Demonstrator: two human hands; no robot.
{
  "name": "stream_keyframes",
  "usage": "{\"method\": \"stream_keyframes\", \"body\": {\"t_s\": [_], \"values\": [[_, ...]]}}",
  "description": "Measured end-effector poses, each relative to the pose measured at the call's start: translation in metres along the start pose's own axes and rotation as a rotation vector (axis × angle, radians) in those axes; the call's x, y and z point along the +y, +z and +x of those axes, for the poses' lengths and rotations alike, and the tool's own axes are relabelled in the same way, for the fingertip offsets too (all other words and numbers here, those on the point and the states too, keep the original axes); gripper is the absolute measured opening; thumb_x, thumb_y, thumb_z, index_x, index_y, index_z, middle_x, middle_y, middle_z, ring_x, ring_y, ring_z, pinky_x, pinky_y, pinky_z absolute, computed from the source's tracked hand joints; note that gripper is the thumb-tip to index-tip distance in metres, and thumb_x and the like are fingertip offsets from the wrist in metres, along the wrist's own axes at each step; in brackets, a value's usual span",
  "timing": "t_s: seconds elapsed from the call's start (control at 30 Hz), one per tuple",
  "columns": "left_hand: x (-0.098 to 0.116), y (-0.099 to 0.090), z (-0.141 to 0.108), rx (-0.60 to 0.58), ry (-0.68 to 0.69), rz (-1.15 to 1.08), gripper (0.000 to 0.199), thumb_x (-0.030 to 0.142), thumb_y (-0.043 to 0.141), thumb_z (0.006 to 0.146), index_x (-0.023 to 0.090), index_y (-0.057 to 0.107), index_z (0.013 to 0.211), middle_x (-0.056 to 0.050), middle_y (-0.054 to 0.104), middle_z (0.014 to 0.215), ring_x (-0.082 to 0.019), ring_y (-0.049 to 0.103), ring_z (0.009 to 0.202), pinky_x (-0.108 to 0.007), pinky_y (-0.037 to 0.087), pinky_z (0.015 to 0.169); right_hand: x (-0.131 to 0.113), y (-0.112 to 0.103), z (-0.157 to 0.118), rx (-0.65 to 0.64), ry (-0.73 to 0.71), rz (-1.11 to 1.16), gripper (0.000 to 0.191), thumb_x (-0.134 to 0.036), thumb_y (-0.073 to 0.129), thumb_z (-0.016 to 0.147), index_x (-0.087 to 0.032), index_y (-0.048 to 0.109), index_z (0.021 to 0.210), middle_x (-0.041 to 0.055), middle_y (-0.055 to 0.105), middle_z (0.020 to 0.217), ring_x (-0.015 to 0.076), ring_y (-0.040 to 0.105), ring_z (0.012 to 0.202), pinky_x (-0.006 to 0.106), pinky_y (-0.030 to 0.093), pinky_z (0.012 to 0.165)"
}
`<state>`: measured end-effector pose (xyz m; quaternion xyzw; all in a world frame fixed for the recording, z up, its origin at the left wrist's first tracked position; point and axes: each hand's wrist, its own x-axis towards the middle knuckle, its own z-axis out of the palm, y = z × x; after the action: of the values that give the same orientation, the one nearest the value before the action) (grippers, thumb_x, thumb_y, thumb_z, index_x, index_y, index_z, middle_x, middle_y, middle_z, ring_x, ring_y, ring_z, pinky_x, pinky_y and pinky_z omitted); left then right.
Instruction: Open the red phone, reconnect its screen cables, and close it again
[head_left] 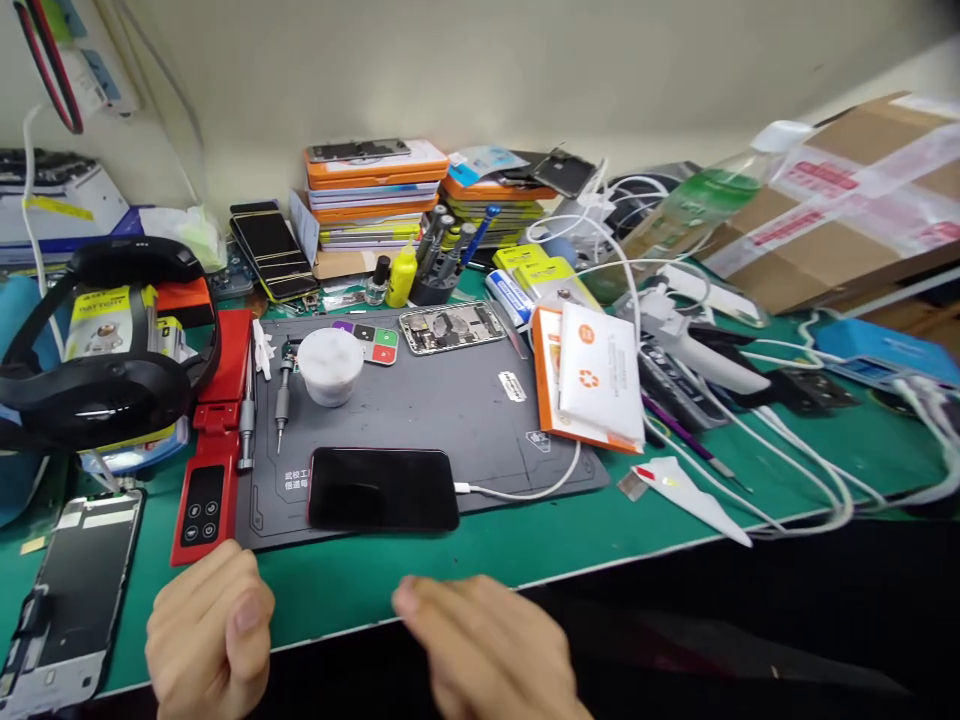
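My left hand (210, 632) is curled into a fist at the front edge of the bench, thumb on top, and nothing shows in it. To its right, my right hand (491, 640) hangs over the edge with its fingers bent and close together; its palm side is hidden and no object shows. Nearest to both lies a smartphone (382, 490), its screen dark, with a white charging cable (521, 494) plugged into its right end. It rests on the front of a grey work mat (442, 420). Neither hand touches it.
A white round tub (330, 367), a precision screwdriver (282, 400) and an opened phone (453, 328) are on the mat. A red folding device (202, 500) and a loose phone screen (86, 580) lie left. White boxes (598, 365) and tangled cables stand right.
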<state>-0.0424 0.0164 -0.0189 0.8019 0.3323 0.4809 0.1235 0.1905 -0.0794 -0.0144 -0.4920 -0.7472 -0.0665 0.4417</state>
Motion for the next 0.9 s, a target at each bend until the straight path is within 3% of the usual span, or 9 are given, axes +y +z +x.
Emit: {"method": "stream_keyframes", "body": {"t_s": [0.1, 0.2, 0.33, 0.5, 0.77, 0.9], "values": [[0.002, 0.002, 0.001, -0.010, -0.022, -0.019, 0.040, 0.012, 0.049, 0.106, 0.022, 0.046, 0.067, 0.001, 0.042, 0.057, -0.012, 0.035, 0.054, -0.036, 0.023, 0.056, 0.032, -0.017, -0.016, 0.092, 0.097, -0.077, 0.044, -0.003, 0.057, 0.096, -0.010, 0.067, 0.138, 0.0115, 0.082, 0.103, 0.0226, 0.080, 0.095, 0.034, 0.066, 0.073], [0.003, 0.004, 0.003, -0.011, -0.033, -0.025, 0.039, 0.013, 0.050, 0.107, 0.021, 0.049, 0.068, 0.001, 0.043, 0.058, -0.012, 0.035, 0.056, -0.036, 0.023, 0.057, 0.058, -0.024, -0.011, 0.181, 0.243, -0.142, 0.053, 0.000, 0.061, 0.094, -0.020, 0.066, 0.143, 0.0089, 0.082, 0.108, 0.0250, 0.080, 0.097, 0.040, 0.066, 0.079], [0.005, 0.003, 0.010, -0.015, -0.027, -0.026, 0.038, 0.012, 0.050, 0.106, 0.021, 0.048, 0.068, 0.001, 0.043, 0.057, -0.012, 0.035, 0.055, -0.035, 0.023, 0.056, 0.074, -0.015, 0.002, 0.293, 0.456, -0.087, 0.039, -0.007, 0.057, 0.103, -0.024, 0.072, 0.134, 0.0054, 0.082, 0.105, 0.0218, 0.080, 0.091, 0.039, 0.065, 0.080], [0.006, -0.003, 0.016, -0.140, 0.005, -0.037, 0.032, 0.002, 0.049, 0.095, 0.022, 0.042, 0.072, 0.002, 0.040, 0.058, -0.011, 0.037, 0.053, -0.034, 0.024, 0.053, 0.075, -0.007, 0.002, 0.390, 0.639, -0.025, 0.029, -0.019, 0.056, 0.108, -0.022, 0.075, 0.131, 0.0035, 0.081, 0.093, 0.0184, 0.078, 0.075, 0.037, 0.066, 0.077], [0.011, -0.002, 0.021, -0.148, -0.037, 0.020, 0.034, -0.002, 0.052, 0.089, 0.022, 0.039, 0.069, 0.003, 0.039, 0.059, -0.010, 0.037, 0.053, -0.033, 0.025, 0.051, 0.080, -0.015, 0.004, 0.243, 0.842, 0.201, 0.028, -0.028, 0.053, 0.114, -0.026, 0.076, 0.129, -0.0016, 0.080, 0.091, 0.0126, 0.077, 0.078, 0.027, 0.064, 0.076], [0.016, -0.003, 0.041, -0.250, 0.006, 0.020, 0.034, -0.003, 0.045, 0.092, 0.021, 0.043, 0.069, 0.003, 0.041, 0.058, -0.009, 0.039, 0.051, -0.031, 0.028, 0.048, 0.081, -0.015, 0.004, 0.162, 0.828, 0.123, 0.025, -0.030, 0.056, 0.113, -0.028, 0.076, 0.128, -0.0036, 0.081, 0.093, 0.0100, 0.077, 0.080, 0.023, 0.062, 0.077]]}}
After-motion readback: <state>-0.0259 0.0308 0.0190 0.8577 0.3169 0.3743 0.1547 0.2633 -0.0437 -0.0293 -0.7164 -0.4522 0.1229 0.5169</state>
